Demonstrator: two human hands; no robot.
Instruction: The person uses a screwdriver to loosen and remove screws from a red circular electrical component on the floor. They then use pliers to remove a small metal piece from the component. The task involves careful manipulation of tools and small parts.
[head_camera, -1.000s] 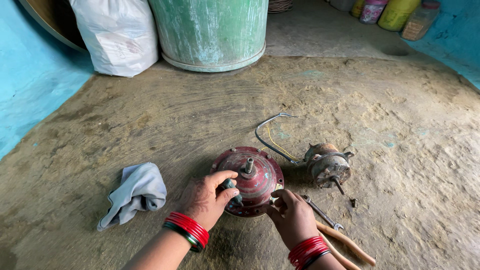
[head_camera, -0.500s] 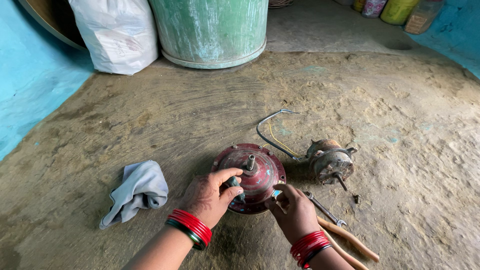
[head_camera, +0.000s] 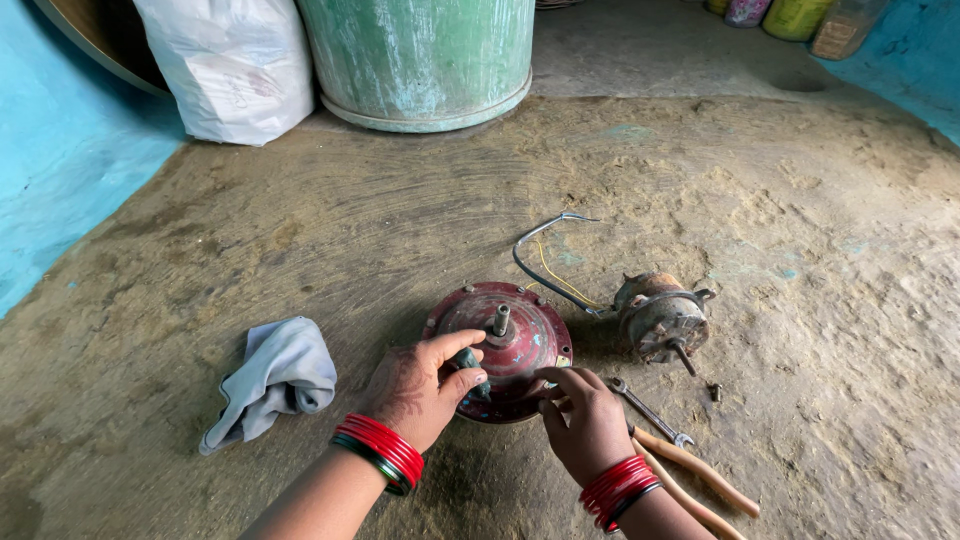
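Here, on the far left, a grey rag (head_camera: 275, 375) lies crumpled on the dirt floor (head_camera: 300, 230), within easy reach of the left hand (head_camera: 420, 385), probably kept by for wiping grease. That hand has its fingers closed on a small dark-handled tool (head_camera: 468, 362), most likely a screwdriver, tip pressed to the near-left rim of the red cover (head_camera: 505, 345); the grip is tight, thumb over the handle, which suits turning or prying. The cover sits dome-up on the floor with a short shaft (head_camera: 500, 318) standing from its middle, so it rests steady on its own rim.

The right hand (head_camera: 585, 420) touches the cover's near-right edge, fingers curled together on the rim as if to brace it; whether it pinches anything small cannot be told. So the cover lies just beyond both hands, between them.

To the right, wires (head_camera: 550, 265) run to a rusty motor (head_camera: 660, 315) lying on its side, apart from the cover. Nearer, a spanner (head_camera: 650, 412) and pliers (head_camera: 690, 480) lie beside the right wrist, laid out at hand.
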